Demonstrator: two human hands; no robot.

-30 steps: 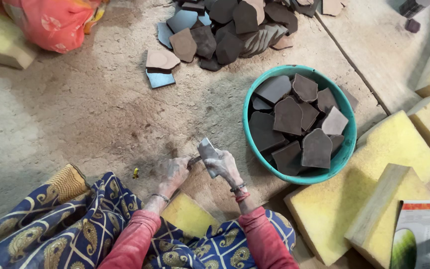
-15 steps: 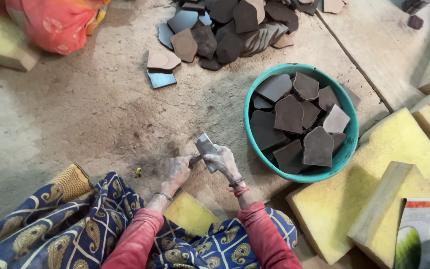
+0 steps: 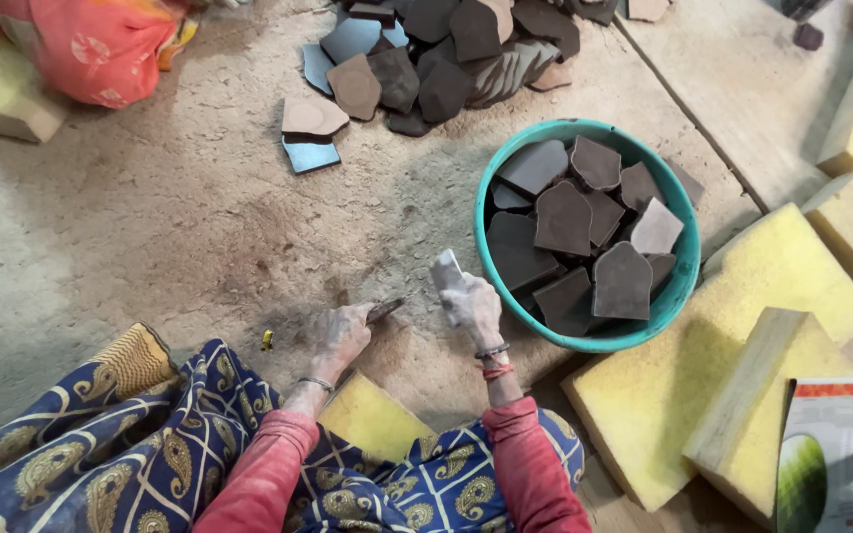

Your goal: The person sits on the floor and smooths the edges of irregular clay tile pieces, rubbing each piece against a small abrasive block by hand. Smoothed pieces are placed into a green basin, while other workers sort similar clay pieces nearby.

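While right hand [image 3: 470, 308] grips tile [image 3: 444, 268] — basin [image 3: 684, 279] beside.

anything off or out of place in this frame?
Nothing clearly wrong. One small yellow bit lies alone on the sandy floor by the left hand; what it is cannot be told. The dark tile pieces sit piled in the teal basin and in a loose heap above it.

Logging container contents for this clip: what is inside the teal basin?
The teal basin holds dark brown flat tile pieces with cut angular edges, stacked overlapping, plus one paler piece. Lower layers and the basin's bottom are covered, so the total count cannot be told.
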